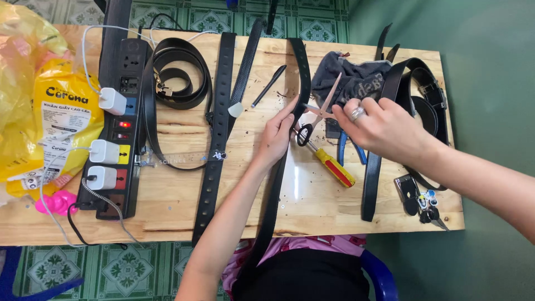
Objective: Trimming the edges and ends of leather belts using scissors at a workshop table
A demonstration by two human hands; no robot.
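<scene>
Head view looks straight down on a wooden worktop (167, 206) spread with black leather belts. Along its left side runs a black power strip (114, 128) carrying white chargers, next to a yellow plastic bag (33, 111). One long belt (290, 139) runs from the far edge down the middle and off the near edge toward the person's lap, lying flat, likely so a spot partway along it can be worked. The left hand (276, 136) lies on this belt with fingers stretched and slightly curled, pressing its edge down to steady it. The right hand (382, 128), a ring on one finger, is closed around a pair of scissors (317, 114) whose blades stand open beside the belt's edge; whether they touch the leather I cannot quite tell. Just nearer lies a screwdriver (334, 166) with a yellow and red handle, and blue-handled pliers (345, 149) rest half hidden under the right hand. A dark pen (269, 85) lies further back.
</scene>
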